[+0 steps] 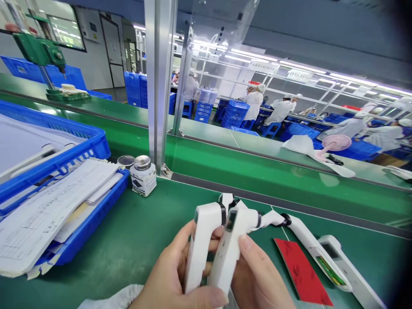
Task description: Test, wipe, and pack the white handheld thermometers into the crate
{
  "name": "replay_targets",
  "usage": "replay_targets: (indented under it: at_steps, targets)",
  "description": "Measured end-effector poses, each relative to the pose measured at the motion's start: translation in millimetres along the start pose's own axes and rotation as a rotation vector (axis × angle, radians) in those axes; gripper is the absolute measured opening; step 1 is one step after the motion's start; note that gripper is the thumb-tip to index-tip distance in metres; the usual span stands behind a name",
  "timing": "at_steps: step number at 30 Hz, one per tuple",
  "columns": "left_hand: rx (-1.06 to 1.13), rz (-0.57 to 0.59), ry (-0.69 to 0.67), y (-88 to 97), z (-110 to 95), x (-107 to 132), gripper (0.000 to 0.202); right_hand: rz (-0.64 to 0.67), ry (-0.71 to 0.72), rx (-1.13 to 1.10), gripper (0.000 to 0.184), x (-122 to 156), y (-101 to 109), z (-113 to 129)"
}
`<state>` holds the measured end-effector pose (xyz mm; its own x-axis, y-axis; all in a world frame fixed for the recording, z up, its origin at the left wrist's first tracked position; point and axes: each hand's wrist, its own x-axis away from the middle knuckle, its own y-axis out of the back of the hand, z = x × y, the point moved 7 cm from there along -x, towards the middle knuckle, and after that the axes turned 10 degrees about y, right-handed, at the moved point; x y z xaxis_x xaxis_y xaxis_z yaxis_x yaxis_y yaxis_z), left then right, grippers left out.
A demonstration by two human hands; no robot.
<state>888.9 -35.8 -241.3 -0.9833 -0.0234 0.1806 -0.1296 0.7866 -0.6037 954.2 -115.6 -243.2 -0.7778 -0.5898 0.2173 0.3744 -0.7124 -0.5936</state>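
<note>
Two white handheld devices, shaped like forehead thermometers, stand side by side in my hands at the lower middle. My left hand [174, 274] wraps round the left device [201, 240], its thumb lying across the lower end of the other. Fingers of my right hand [260, 274] close on the right device [227, 249], which has a small dark display and a black-ringed tip. Behind them, part of another white head [226, 199] shows. To the right lie an opened white device [305, 236] with a green inside and another white device [354, 274], beside a red card [302, 270].
Blue trays [106, 143] with papers and white parts stand at left. A white bottle with a metal cap [143, 176] sits by the metal post [156, 86]. Beyond the ledge are a pink fan [336, 142], a green drill press [41, 49] and people at benches.
</note>
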Motion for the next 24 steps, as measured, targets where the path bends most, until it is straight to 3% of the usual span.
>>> replay_targets:
  at_steps: [4, 7, 10, 12, 14, 18, 24]
  targets:
    - [0.064, -0.031, 0.075, 3.4, 6, -1, 0.081, -0.092, 0.015, -0.029, 0.052, -2, 14, 3]
    - [0.008, -0.135, 0.065, 14.7, 7, -5, 0.086, -0.180, 0.064, -0.058, 0.051, -9, 28, 6]
    - [-0.126, -0.335, 0.071, 31.2, 4, -6, 0.069, -0.217, 0.114, -0.047, 0.046, -11, 32, 9]
    - [-0.133, -0.378, 0.077, 35.2, 2, -5, 0.050, -0.171, 0.080, -0.039, 0.042, -8, 26, 5]
    - [-0.036, -0.321, 0.084, 32.1, 3, -5, 0.039, -0.109, 0.034, -0.056, 0.040, -3, 16, -2]
    - [0.197, -0.200, 0.078, 22.1, 4, -4, 0.050, -0.001, 0.003, -0.119, 0.034, 6, -1, -15]
    - [0.206, -0.091, 0.089, 10.7, 4, -6, 0.054, 0.173, 0.072, -0.122, 0.029, 9, -18, -14]
